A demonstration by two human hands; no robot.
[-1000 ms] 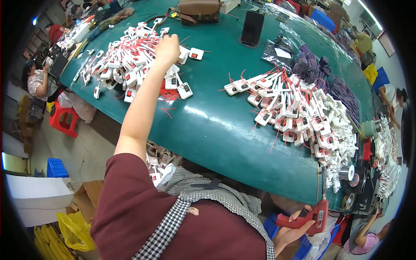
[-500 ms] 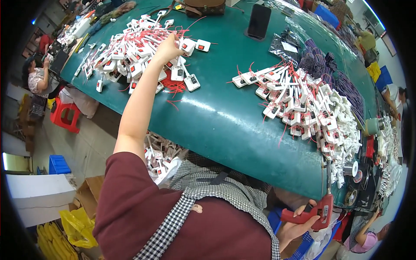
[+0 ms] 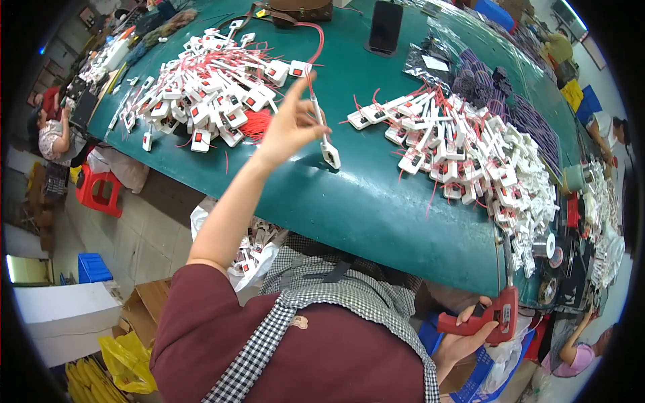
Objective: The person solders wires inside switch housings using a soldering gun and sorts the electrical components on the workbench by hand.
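Observation:
My left hand (image 3: 290,133), stretched over the table's middle, pinches a white plastic piece (image 3: 330,154) with a rounded square head and a thin stem. Red wires trail up from its stem end. To the left lies a heap of similar white pieces (image 3: 201,94) with red-and-black parts and red wires. My right hand (image 3: 467,339), low at the right, grips a red soldering gun (image 3: 500,319) by its handle, its long metal tip pointing up to the table's edge. Just beyond the tip spreads a second heap of white wired pieces (image 3: 457,158).
The green tabletop (image 3: 349,221) curves in front of me. A phone (image 3: 385,27) stands at the back beside a brown bag (image 3: 292,8). Bundles of purple cord (image 3: 531,127) lie behind the right heap. A solder spool (image 3: 545,245) sits at the right edge. Co-workers are at both sides.
My left hand has come away from the left heap, moving right and nearer, with one white wired piece lifted out. The right hand keeps hold of the soldering gun, nearly still.

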